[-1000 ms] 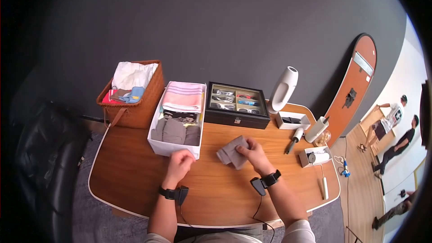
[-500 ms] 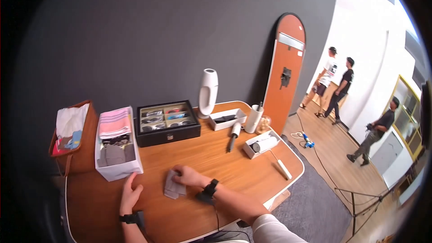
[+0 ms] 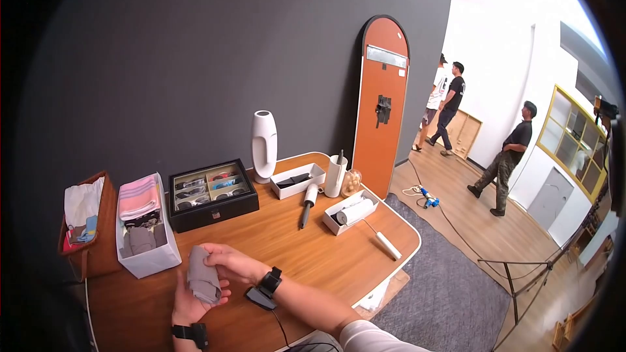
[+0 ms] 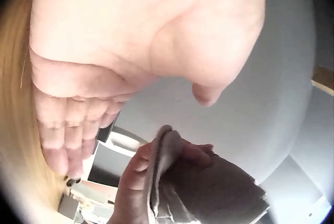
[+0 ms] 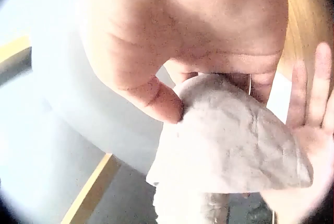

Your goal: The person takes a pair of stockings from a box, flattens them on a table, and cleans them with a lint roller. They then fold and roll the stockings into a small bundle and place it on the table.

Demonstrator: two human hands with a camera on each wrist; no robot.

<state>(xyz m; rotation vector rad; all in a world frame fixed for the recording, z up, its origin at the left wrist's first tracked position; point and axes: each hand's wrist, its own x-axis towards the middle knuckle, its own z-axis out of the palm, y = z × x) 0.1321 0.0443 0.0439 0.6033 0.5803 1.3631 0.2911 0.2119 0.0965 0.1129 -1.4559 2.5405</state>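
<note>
A folded grey cloth garment [image 3: 203,277] is held up over the near left part of the table. My right hand [image 3: 236,264] pinches it, the thumb [image 5: 162,104] on one face and the fingers behind, as the right wrist view shows. Beneath the bundle in the head view, my left hand [image 3: 188,308] lies palm up with its fingers extended. In the left wrist view, the left palm [image 4: 120,36] faces the camera, fingers straight, and the garment [image 4: 209,187] is apart from it. Similar grey folded pieces [image 3: 141,240] sit in the white fabric bin [image 3: 151,263].
Left of the bin stands a brown basket [image 3: 106,221] with clothes. A black sunglasses case [image 3: 212,215], white bladeless fan [image 3: 264,146], white trays [image 3: 300,189], a hair brush [image 3: 308,207] and a lint roller [image 3: 388,246] lie along the wooden table [image 3: 280,254]. Several people are beyond.
The head view has swung to the right. My right hand has lifted the grey garment from low over the table and brought it to my left hand, which has turned palm up.
</note>
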